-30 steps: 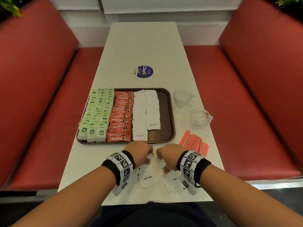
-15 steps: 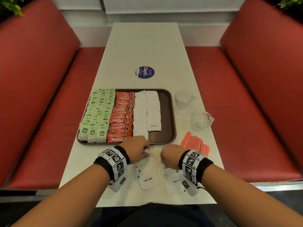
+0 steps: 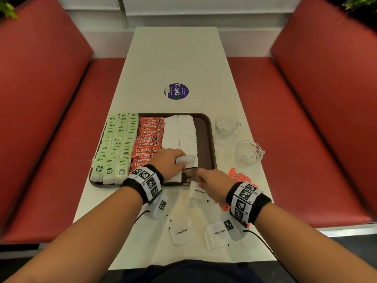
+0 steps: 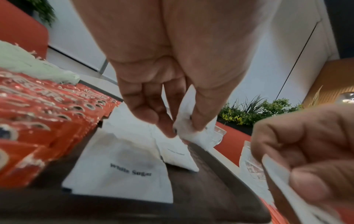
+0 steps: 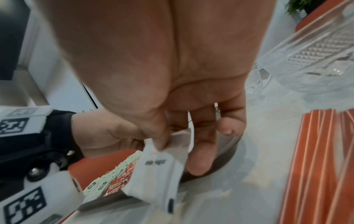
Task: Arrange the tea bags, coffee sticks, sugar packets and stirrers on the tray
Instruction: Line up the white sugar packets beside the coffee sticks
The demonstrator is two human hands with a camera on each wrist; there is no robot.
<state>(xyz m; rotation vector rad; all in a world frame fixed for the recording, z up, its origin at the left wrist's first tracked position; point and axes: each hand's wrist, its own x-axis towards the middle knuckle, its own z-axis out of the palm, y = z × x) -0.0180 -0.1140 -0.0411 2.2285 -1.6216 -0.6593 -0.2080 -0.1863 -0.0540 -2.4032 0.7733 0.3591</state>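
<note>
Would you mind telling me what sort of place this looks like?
Probably a café or canteen booth: red padded benches flank a narrow white table, a brown serving tray holds drink sachets, and a branded sticker sits mid-table.

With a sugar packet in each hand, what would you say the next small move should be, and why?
Probably lower the left hand and lay its sugar packet at the near end of the right white row. That hand already hovers there over the tray, while the right hand holds its packet at the tray's near edge.
</note>
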